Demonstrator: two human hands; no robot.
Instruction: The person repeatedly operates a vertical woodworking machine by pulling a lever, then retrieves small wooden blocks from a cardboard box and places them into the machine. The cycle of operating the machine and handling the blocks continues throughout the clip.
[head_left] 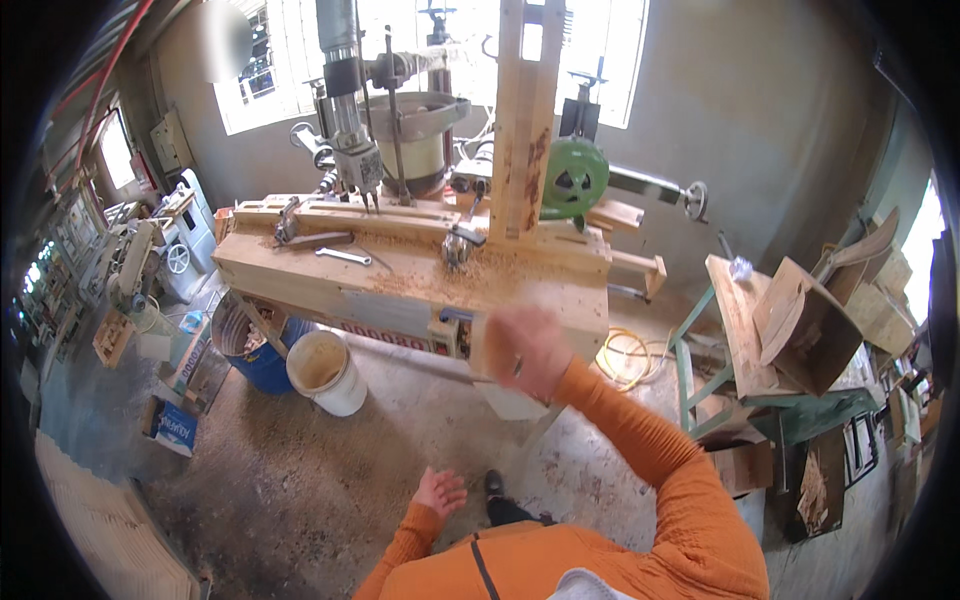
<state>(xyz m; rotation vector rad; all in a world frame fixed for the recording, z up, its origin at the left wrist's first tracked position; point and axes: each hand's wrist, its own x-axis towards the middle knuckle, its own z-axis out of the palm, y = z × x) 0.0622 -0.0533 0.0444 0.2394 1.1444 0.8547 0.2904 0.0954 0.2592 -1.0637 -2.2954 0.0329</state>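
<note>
My right arm, in an orange sleeve, reaches to the front of a wooden machine bench (400, 275). My right hand (530, 350) is smeared by motion beside a small control box (452, 333) on the bench's front. A tan, flat-looking patch (492, 345) shows at its fingers; I cannot make out whether the hand holds it. Low over the floor, my left hand (440, 492) is open and empty, fingers apart. On the bench top lie a wrench (343, 256) and wood shavings, near a metal clamp (460, 245). A drill head (357, 165) with several bits points down at the bench.
A wooden post (522, 130) rises from the bench beside a green round housing (575, 178). Below stand a white bucket (328, 375) and a blue drum (255, 350). To the right are a yellow hose (625, 360) and a green-legged table (735, 320) with an open carton (815, 330).
</note>
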